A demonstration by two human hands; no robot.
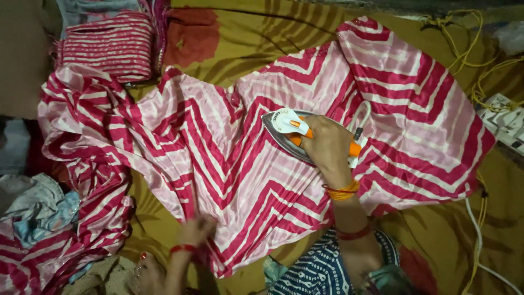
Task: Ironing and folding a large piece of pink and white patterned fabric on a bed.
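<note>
Right hand fingers: curled tight round the orange handle of the electric iron (292, 131), clamped on it; the right hand (327, 147) covers most of the handle.
Iron: flat on the pink-and-white zigzag cloth (240, 158), near its middle, nose pointing to the upper left.
Right wrist: orange bangles (343, 191) just below the iron, a red one further down the arm.
Left hand fingers: blurred, resting on the cloth's lower edge; whether they pinch it or lie spread I cannot tell.
Left hand (195, 229): below and left of the iron, well apart from it.
Cloth: spread over an olive bedsheet (229, 38), bunched in folds far left of the iron.
Folded stack (106, 46): same striped fabric, up left of the iron.
Yellow cords (464, 38): up right of the iron, near a white socket board (505, 120).
</note>
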